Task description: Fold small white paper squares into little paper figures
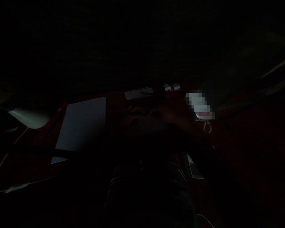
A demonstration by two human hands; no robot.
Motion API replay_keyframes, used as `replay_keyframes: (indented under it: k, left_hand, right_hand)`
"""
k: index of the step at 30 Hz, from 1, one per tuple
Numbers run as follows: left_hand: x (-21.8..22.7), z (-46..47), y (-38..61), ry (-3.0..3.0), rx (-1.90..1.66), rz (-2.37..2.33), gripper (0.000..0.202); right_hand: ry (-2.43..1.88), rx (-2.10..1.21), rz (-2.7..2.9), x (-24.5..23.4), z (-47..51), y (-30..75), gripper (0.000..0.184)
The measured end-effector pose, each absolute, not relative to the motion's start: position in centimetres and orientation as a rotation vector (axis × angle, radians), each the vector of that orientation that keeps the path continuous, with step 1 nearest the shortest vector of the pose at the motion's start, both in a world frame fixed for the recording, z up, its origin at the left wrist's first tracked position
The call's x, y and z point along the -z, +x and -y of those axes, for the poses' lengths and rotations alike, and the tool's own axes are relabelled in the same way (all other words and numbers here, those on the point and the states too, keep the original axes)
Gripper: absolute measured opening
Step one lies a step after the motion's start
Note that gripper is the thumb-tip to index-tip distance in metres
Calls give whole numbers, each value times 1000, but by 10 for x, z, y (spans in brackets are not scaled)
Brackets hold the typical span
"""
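The view is very dark, so the hands are only faintly visible. Near the middle, a dim piece of paper (150,125) lies between my two hands. My left hand (127,120) is at its left edge with the fingers bent over it. From the right, my right hand (172,115) reaches to the paper's upper edge, its fingers curled there. Shadow hides the lower part of the paper and most of both forearms. A large pale sheet (85,122) lies left of my left hand.
Beyond my hands lie a small white sheet (135,93) with a thin dark object on it and two small folded paper pieces (167,87). A blurred-out phone-like screen (199,106) is at right. A white lamp-like shape (30,117), red strip (53,120) and pale cord (0,164) are at left.
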State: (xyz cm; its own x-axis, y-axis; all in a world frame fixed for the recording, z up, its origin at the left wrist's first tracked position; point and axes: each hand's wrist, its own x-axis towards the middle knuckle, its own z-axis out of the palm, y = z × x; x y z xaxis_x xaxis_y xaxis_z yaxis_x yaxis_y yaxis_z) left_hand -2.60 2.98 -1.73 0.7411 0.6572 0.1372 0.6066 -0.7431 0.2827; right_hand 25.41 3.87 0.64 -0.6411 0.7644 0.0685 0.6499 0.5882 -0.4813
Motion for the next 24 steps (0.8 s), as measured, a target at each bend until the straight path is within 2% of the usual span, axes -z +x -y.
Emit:
replay_keyframes:
  k: [15,24]
  left_hand:
    - [6,-25,-23,2701,-299,-1010,48]
    - [3,-23,-23,2734,-304,-989,47]
  right_hand:
    - [-1180,-652,2547,-16,-32,256,41]
    - [-1298,-433,2622,-19,-30,252,45]
